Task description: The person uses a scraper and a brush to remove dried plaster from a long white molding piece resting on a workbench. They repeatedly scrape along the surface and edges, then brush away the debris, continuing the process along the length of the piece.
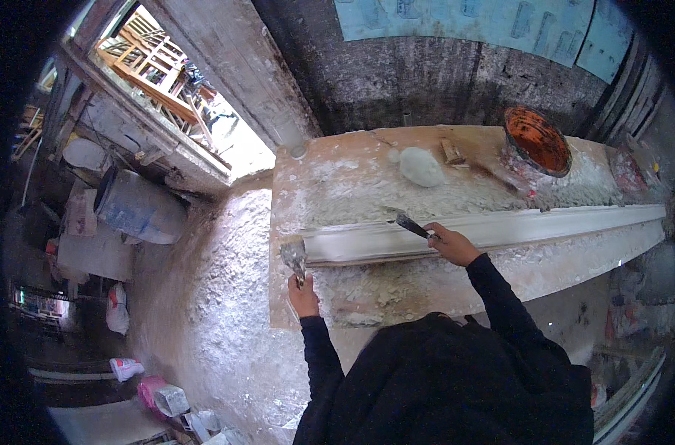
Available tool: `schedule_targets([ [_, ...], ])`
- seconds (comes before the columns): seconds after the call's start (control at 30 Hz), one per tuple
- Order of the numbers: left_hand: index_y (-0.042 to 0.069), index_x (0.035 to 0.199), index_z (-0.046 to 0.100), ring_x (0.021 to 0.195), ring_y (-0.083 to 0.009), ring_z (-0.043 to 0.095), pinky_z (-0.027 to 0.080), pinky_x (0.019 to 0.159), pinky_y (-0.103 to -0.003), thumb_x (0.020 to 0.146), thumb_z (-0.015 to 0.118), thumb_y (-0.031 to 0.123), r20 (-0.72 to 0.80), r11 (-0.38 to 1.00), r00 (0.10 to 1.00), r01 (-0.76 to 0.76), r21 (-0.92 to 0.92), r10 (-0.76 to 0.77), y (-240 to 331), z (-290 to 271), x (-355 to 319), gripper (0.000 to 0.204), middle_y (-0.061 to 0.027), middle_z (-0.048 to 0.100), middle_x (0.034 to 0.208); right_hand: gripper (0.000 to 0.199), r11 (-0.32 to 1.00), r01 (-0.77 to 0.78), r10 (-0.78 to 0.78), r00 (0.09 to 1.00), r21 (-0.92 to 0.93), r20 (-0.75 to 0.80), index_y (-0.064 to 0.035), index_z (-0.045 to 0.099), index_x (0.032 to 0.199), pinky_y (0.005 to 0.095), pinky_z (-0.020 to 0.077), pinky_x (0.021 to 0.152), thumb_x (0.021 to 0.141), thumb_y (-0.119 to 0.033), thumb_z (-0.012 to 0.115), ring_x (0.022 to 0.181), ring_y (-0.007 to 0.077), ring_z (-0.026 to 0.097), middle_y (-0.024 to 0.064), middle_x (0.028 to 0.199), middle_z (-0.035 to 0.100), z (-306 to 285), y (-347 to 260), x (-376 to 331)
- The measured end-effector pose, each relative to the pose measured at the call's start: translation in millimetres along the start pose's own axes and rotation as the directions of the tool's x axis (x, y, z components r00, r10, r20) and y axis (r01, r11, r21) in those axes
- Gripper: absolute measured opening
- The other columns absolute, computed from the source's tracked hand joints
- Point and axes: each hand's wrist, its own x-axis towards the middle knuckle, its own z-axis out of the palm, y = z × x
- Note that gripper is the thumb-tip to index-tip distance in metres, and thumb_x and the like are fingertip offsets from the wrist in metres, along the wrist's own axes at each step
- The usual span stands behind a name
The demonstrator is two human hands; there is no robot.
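Observation:
A long white plaster moulding [500, 228] lies lengthwise across the plaster-smeared table. My left hand [304, 297] is closed round the handle of a broad, flat-headed scraper [293, 256] caked with plaster, beside the moulding's left end. Above the middle of the moulding, my right hand [454, 245] grips a narrow, dark putty knife [412, 225], its tip pointing left and away from me. Whether either tool touches the moulding I cannot tell.
Along the table's [337, 167] far side are a white plaster mound [421, 167], a small wooden block [451, 151] and a dark bucket with an orange inside [539, 141]. A clear cup [298, 150] stands at the far left corner. A blue-grey barrel [141, 208] lies left, near a bright doorway.

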Motion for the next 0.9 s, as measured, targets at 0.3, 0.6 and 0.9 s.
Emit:
schedule_targets([
  [0.3,0.001,0.101,0.054,0.040,-0.0064,0.037,0.029,0.036,-0.022,0.081,0.065,0.024,-0.053,0.974,0.989,0.127,-0.188,-0.139,-27.3,-42.9,-48.8,0.033,-0.0009,0.052,0.067,0.030,0.933,-0.190,0.139,0.973,0.304,0.181,-0.0092,0.047,0.114,0.0284,0.0461,0.043,0.087,-0.021,0.050,0.056,0.0137,0.055,0.0072,0.075,0.059,4.1,-32.2,50.2],
  [0.6,0.003,0.094,0.057,0.042,-0.0047,0.039,0.031,0.036,-0.021,0.081,0.064,0.021,-0.129,0.950,0.962,0.207,-0.232,-0.241,-38.3,-66.9,-69.8,0.023,-0.0005,0.053,0.066,0.028,0.986,-0.024,-0.030,0.950,0.167,0.312,-0.0066,0.047,0.107,0.0300,0.0457,0.042,0.087,-0.026,0.048,0.053,0.0158,0.056,0.0101,0.073,0.059,71.7,-88.1,119.0],
  [0.9,0.001,0.097,0.054,0.044,-0.0060,0.043,0.032,0.034,-0.021,0.079,0.067,0.027,-0.096,0.955,0.975,0.174,-0.242,-0.202,-48.9,-74.3,-68.7,0.034,-0.0036,0.059,0.075,0.028,0.997,0.080,-0.075,0.978,-0.019,0.195,-0.0062,0.048,0.106,0.0350,0.0457,0.045,0.087,-0.027,0.044,0.042,0.0204,0.055,0.0095,0.060,0.058,117.5,-140.9,164.8],
])
